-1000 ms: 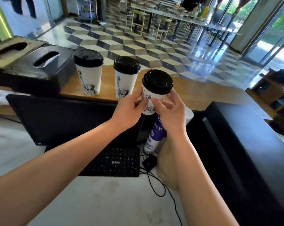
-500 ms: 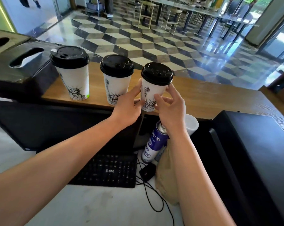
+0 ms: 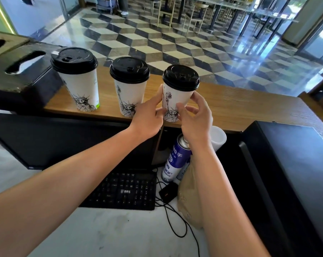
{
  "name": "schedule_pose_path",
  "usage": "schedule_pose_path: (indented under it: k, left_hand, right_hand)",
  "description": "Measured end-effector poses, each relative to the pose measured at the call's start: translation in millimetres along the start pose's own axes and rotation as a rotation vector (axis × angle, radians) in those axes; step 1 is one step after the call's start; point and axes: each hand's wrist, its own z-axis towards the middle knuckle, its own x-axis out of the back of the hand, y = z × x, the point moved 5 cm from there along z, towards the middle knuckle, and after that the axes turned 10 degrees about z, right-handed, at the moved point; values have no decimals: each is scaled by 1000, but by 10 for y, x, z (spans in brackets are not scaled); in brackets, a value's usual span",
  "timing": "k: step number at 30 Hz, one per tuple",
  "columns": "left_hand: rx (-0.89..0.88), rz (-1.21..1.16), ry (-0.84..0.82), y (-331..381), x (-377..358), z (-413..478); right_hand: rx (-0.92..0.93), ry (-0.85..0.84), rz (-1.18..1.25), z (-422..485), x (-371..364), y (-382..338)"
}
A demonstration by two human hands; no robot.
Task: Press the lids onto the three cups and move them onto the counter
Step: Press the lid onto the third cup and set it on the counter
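Observation:
Three white paper cups with black lids and a statue drawing stand in a row on the wooden counter (image 3: 240,108). The left cup (image 3: 80,89) and the middle cup (image 3: 129,95) stand free. The right cup (image 3: 177,95) rests at the counter's front edge, upright. My left hand (image 3: 149,115) holds its left side with the thumb up along the wall. My right hand (image 3: 194,117) wraps its lower right side with thumb and fingers.
A black tissue box (image 3: 17,71) sits left of the cups. Below the counter are a monitor's back (image 3: 64,140), a keyboard (image 3: 125,190), a blue spray can (image 3: 175,160), a white cup (image 3: 219,138), a brown paper bag (image 3: 188,197) and cables. A black machine (image 3: 286,173) stands at right.
Both hands have carried the right cup forward and set it down on the counter beside the middle cup. The view has moved closer to the counter.

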Motion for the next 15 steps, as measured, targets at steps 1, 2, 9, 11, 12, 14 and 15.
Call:
schedule_pose_path:
  k: [1,2,9,11,12,14,15]
  left_hand:
    - [-6,-1,0,-11,-2,3]
    - [-12,-5,0,-24,-5,6]
    - [-27,-15,-11,-64,-5,22]
    - [-16,-10,-13,-63,-16,15]
    - [-9,-9,-12,-58,-24,12]
    - [2,-19,-10,-43,-40,0]
    - [-1,-22,-11,-35,-45,-2]
  right_hand:
    - [0,0,-6,-5,-4,-2]
    - [4,2,-14,-11,-7,-4]
    - [13,12,-26,-13,-7,-17]
    - [13,16,-30,-18,0,-17]
    - [15,22,-30,-22,2,-16]
    - [17,32,-31,-30,5,-15]
    - [18,36,-31,-32,2,-17]
